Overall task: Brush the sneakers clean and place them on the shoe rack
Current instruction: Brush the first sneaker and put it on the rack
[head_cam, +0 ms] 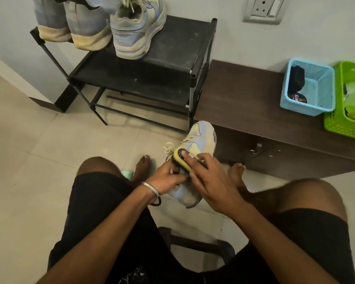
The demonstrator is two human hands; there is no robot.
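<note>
Sneaker (200,136) — pale blue and yellow, held low between the knees above the tiled floor (39,144), toe toward the dark wooden bench (244,95). Left hand (166,178) grips it at the heel end, fingers curled. Right hand (209,179) holds a yellow-edged brush (182,158) against the upper, forefinger stretched along its back. Shoe rack (172,58) — black, against the wall; one matching sneaker (135,31) on the top shelf beside another pair (74,23). Blue basket (316,99) and green basket (348,119) on the bench.
</note>
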